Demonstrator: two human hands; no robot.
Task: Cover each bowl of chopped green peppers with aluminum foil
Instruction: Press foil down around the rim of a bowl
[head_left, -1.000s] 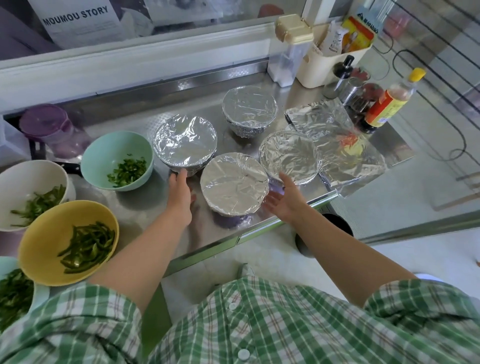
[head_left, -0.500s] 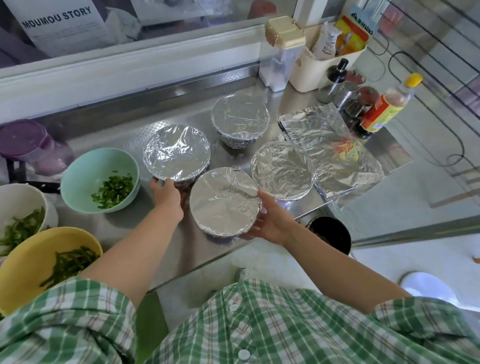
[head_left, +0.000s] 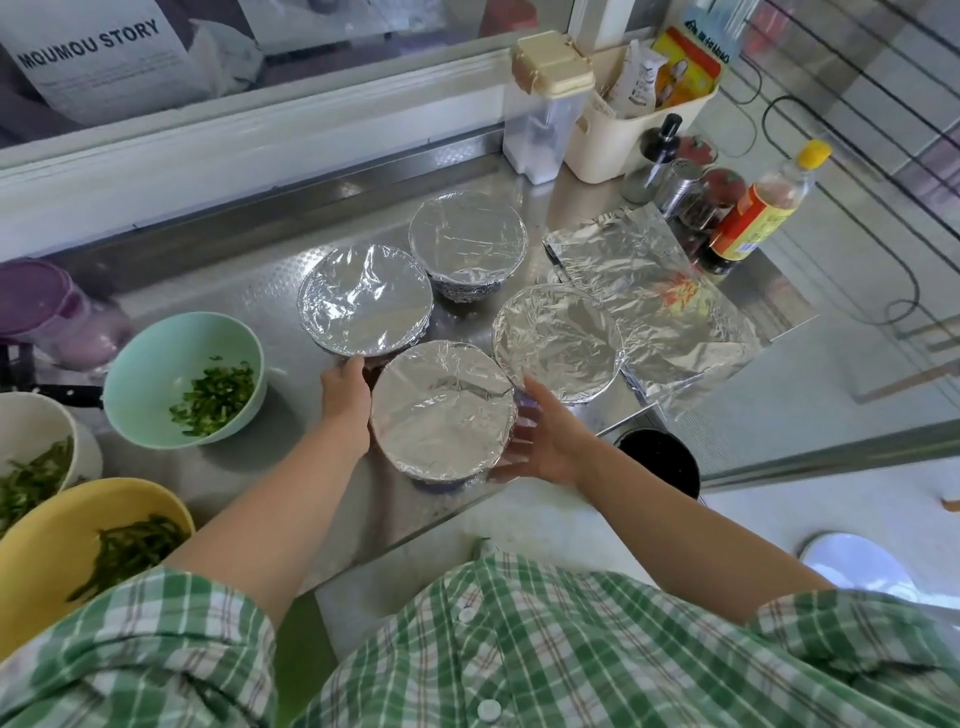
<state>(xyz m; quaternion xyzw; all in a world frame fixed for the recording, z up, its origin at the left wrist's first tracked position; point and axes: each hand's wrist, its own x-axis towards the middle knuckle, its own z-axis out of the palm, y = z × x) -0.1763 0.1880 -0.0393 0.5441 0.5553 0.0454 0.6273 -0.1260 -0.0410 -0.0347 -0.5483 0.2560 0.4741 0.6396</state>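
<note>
The near bowl (head_left: 441, 410) is round and has a lid of shiny, crinkly foil pulled tight over its top and folded down round the rim. It sits close to the front edge of the smooth metal desk (head_left: 249, 291).

The right grip (head_left: 545, 441), a bare hand, is on the right side of this bowl. Its fingers (head_left: 519, 415) are spread and bent round the foil edge, so it is holding the bowl. The left grip (head_left: 345, 397), the other bare hand, is pressed to the bowl's left side. Its fingertips go down between the bowls, so I cannot tell if it is holding on or just touching. The bowl sits right between the two grips.

Three more foil bowls stand behind it: one at the back left (head_left: 366, 301), one farther back (head_left: 467, 239), and one at the right (head_left: 558, 343). They are all silver and wrinkly on top. A flat, creased foil sheet (head_left: 675, 312) lies just beside the right one.

To the left are bowls with no cover. A mint green bowl (head_left: 156, 364) holds small chopped green peppers (head_left: 215, 397). A yellow bowl (head_left: 52, 530) and a white bowl (head_left: 31, 421) hold long green pepper strips.
</note>
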